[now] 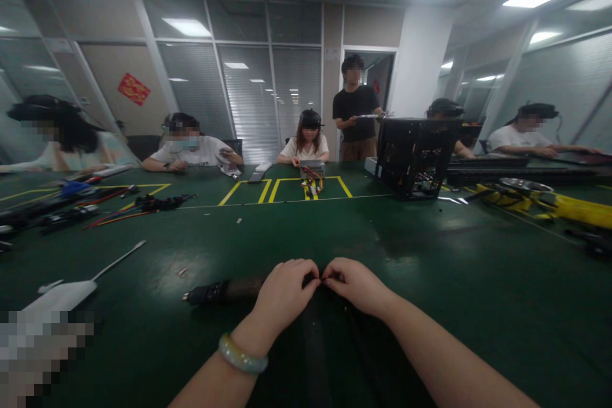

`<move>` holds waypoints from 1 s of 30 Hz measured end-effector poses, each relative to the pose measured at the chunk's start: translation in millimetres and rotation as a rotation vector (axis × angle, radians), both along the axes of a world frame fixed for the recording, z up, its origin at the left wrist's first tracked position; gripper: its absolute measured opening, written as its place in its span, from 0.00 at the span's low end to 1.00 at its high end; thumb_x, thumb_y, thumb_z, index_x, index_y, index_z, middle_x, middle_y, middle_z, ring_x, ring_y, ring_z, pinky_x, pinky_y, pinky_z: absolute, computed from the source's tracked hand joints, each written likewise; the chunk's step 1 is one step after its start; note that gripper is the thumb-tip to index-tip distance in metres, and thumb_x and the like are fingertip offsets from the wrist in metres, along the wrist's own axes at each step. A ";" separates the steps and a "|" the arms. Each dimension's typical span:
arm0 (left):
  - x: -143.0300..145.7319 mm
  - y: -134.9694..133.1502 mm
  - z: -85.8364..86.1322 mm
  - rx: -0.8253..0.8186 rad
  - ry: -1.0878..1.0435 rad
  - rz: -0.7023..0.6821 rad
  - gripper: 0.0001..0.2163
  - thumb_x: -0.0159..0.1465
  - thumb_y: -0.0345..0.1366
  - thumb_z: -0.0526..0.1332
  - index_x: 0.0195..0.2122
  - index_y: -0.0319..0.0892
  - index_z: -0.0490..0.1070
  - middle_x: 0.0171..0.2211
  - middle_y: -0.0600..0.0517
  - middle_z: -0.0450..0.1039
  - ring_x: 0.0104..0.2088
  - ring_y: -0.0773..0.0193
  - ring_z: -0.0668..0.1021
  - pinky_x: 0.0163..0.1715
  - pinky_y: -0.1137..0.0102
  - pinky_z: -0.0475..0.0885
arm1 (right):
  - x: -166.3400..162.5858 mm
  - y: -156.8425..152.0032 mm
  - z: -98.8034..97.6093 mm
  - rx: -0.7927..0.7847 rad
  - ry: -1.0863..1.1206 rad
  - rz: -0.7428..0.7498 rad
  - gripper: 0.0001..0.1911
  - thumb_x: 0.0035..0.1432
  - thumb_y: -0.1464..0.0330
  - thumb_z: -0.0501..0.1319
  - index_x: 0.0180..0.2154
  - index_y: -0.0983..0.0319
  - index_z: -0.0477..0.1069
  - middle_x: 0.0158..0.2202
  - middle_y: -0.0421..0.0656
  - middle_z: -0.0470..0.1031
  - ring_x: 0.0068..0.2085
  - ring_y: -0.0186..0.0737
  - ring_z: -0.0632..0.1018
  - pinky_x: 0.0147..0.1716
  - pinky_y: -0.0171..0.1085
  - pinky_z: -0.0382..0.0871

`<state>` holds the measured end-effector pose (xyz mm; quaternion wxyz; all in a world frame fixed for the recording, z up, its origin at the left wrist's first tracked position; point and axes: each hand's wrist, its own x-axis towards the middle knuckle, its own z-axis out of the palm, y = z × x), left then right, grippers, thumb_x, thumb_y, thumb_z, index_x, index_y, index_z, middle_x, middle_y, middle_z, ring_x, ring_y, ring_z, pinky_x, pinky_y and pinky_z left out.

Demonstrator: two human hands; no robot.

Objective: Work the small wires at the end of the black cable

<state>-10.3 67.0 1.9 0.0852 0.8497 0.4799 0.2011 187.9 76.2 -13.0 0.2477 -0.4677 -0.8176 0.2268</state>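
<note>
My left hand [285, 295] and my right hand [354, 284] meet knuckle to knuckle near the front of the green table [478, 280]. Both have their fingers curled into pinches around a small dark thing between them, too small to name. A dark cylindrical tool [220, 292] lies on the table just left of my left hand, partly hidden under it. A pale green bangle [242, 357] circles my left wrist. A dark strip [315, 344] runs from under my hands toward me.
A white tool with a thin handle [81, 287] lies at front left. Cables [143, 204] clutter the far left. A black open computer case [414, 156] stands at mid right, yellow parts [564, 204] beyond. Several people sit around the far side; one stands.
</note>
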 end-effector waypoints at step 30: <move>-2.7 1.1 -2.5 0.011 -0.019 0.013 0.06 0.63 0.40 0.59 0.36 0.45 0.71 0.37 0.53 0.74 0.39 0.61 0.74 0.41 0.66 0.67 | -1.3 -2.4 -2.5 -0.044 0.000 -0.006 0.05 0.57 0.68 0.61 0.35 0.60 0.75 0.32 0.40 0.75 0.32 0.35 0.73 0.29 0.31 0.61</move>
